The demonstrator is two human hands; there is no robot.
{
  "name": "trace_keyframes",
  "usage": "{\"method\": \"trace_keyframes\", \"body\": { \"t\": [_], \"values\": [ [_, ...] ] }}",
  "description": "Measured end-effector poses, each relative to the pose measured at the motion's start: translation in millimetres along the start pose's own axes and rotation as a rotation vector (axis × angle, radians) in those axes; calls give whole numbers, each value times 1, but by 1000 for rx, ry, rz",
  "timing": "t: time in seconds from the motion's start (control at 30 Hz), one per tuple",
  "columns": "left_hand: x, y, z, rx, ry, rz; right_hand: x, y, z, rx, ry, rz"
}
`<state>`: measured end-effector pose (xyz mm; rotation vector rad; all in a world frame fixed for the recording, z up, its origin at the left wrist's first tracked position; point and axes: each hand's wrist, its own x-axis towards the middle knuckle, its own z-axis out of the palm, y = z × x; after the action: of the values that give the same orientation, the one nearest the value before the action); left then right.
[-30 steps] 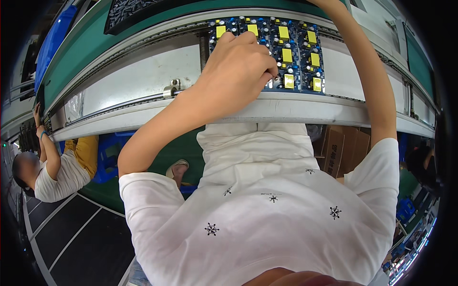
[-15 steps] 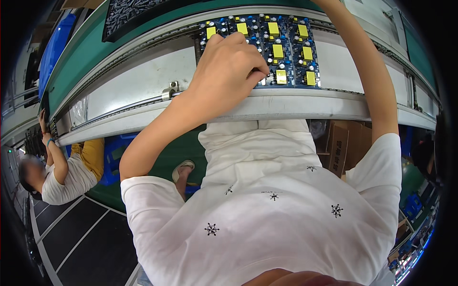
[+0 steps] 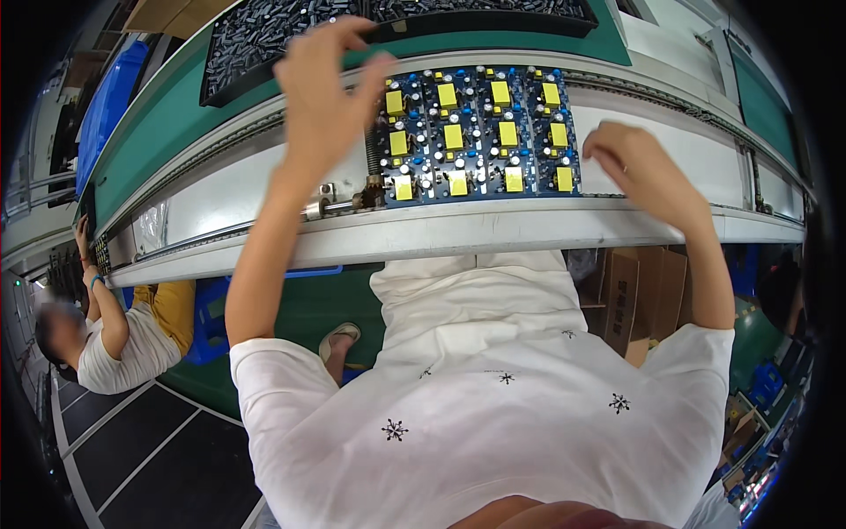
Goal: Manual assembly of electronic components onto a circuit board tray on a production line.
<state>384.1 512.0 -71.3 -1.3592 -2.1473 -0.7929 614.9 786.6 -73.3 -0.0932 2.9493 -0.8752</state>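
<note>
A panel of blue circuit boards (image 3: pixel 480 179) lies on the conveyor, set with yellow block-shaped parts, small round capacitors and other small components. My left hand (image 3: pixel 322 101) hovers off the panel's left edge, near the front wall of a black tray (image 3: pixel 256 84) full of small dark cylindrical components. Its thumb and fingers are apart, with nothing visible between them. Just beyond the panel's right edge is my right hand (image 3: pixel 652 172), its fingers curled inward and slightly blurred. Whatever those fingers may hold is hidden.
A metal rail (image 3: pixel 529 225) runs along the near side of the conveyor, with a chain (image 3: pixel 652 99) along the far side. At the far left, another person (image 3: pixel 123 335) works at the same line. An open cardboard box (image 3: pixel 643 291) stands beneath the rail on the right.
My left hand has left the panel and moved left toward the tray. My right hand, earlier beyond the top edge, has come back beside the panel. The view takes in more of the tray.
</note>
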Motion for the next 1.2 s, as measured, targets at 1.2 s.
{"method": "trace_keyframes", "body": {
  "t": [1.2],
  "values": [
    [60, -89, -31, -182, 177, -428, 138, -39, 13, 266, 88, -295]
  ]
}}
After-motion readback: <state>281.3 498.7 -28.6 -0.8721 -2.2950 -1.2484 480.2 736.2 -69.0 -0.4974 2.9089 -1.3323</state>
